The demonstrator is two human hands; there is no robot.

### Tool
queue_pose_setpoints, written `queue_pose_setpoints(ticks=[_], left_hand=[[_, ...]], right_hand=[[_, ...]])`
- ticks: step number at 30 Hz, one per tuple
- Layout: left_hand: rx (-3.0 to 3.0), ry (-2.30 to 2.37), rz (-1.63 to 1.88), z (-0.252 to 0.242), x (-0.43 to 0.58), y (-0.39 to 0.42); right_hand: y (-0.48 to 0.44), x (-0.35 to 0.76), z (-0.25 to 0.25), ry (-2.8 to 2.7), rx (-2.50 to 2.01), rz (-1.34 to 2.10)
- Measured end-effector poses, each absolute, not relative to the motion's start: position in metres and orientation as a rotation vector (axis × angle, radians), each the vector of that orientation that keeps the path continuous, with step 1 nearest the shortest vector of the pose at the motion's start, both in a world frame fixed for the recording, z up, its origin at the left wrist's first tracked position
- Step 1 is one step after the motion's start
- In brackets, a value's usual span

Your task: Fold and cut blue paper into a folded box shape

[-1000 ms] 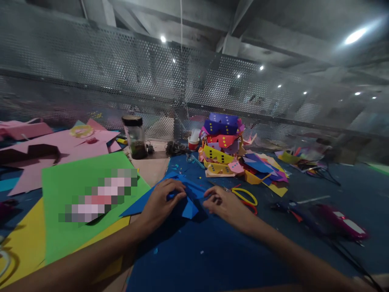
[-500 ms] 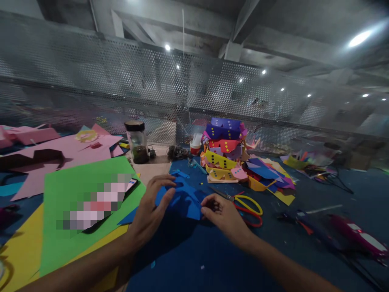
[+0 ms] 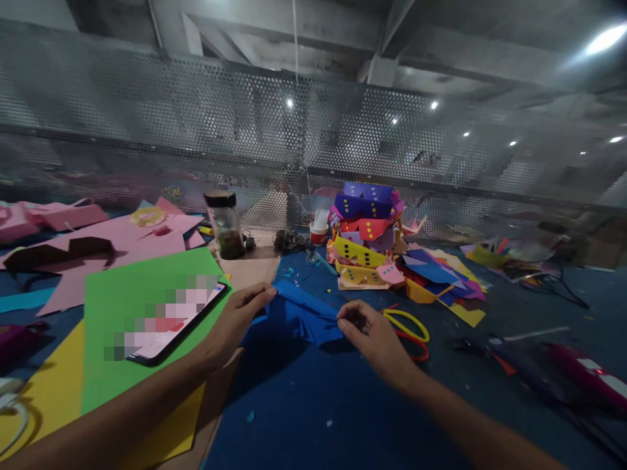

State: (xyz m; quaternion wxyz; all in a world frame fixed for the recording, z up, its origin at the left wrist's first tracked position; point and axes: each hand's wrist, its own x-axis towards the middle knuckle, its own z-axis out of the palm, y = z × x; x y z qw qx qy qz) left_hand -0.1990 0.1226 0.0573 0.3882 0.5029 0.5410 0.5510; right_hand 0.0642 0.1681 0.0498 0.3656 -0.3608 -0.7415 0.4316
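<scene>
A folded sheet of blue paper [image 3: 308, 310] is stretched between my two hands above the dark blue tabletop. Its left end is pinched by my left hand [image 3: 240, 320], thumb and fingers together at the upper corner. My right hand [image 3: 369, 336] grips the right end between thumb and fingertips, the other fingers curled. Just behind my right hand lie scissors with yellow and red handles [image 3: 409, 323], their blades mostly hidden. Near my left forearm, a phone [image 3: 171, 326] rests on a green sheet [image 3: 110, 300].
A stack of folded coloured paper pieces [image 3: 365, 228] stands at the back, beside loose coloured sheets [image 3: 435, 267]. A jar with a black lid [image 3: 225, 225] is back left. Pink paper [image 3: 132, 248] covers the far left. A magenta tool [image 3: 588, 375] lies at right.
My left hand has gone from spread over the blue paper to pinching its corner. The paper's upper edge is now raised and drawn out between both hands. The view has shifted slightly.
</scene>
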Motion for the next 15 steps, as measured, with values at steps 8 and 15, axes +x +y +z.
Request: queue_pose_setpoints(ticks=[8, 15], left_hand=[[1.192, 1.324, 1.334, 0.0551, -0.1994, 0.1225], [1.215, 1.327, 1.354, 0.0539, -0.1978, 0.1258]], right_hand=[[0.1758, 0.0677, 0.0442, -1.817, -0.932, 1.025], [0.1778, 0.0685, 0.0457, -1.787, -0.962, 1.028]])
